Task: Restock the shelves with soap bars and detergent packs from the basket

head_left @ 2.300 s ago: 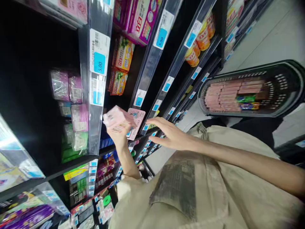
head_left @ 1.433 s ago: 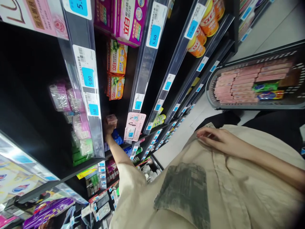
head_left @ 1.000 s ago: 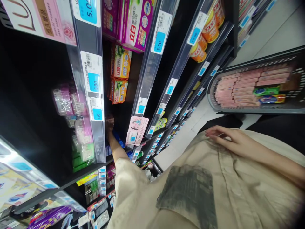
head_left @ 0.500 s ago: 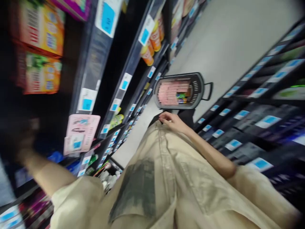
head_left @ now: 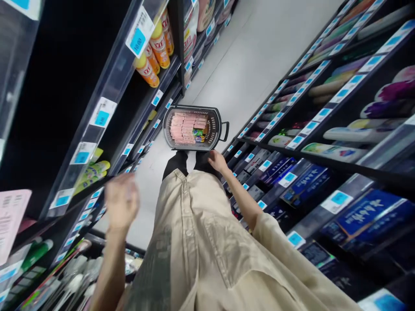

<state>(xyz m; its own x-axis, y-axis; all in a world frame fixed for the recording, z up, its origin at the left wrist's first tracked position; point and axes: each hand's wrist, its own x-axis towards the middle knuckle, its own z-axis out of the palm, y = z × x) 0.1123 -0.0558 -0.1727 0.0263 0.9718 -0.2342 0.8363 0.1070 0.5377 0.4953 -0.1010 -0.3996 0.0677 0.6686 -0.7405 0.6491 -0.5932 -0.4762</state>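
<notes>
My left hand point(head_left: 121, 201) is blurred in front of the left shelving, fingers apart and empty. Lower down, my right hand point(head_left: 218, 160) hangs by my dark trouser leg, loosely curled and holding nothing, just short of a dark plastic basket point(head_left: 167, 129) on the floor. The basket holds several rows of flat pink boxes point(head_left: 183, 128) and a few green and blue packs point(head_left: 198, 134). Its handle point(head_left: 225, 131) sticks out to the right. My beige shirt point(head_left: 197, 242) fills the lower middle of the view.
Black shelves with blue price tags line both sides of a narrow aisle with a pale floor point(head_left: 249, 65). Orange bottles point(head_left: 152, 56) stand on the upper left shelf, and a pink card point(head_left: 11, 220) hangs at the far left. Dark blue boxes point(head_left: 369, 216) fill the right shelves.
My left hand carried a pink box into the left shelf and has come back out empty. The view swung from the shelf to the aisle. My right hand dropped from my shirt towards the basket.
</notes>
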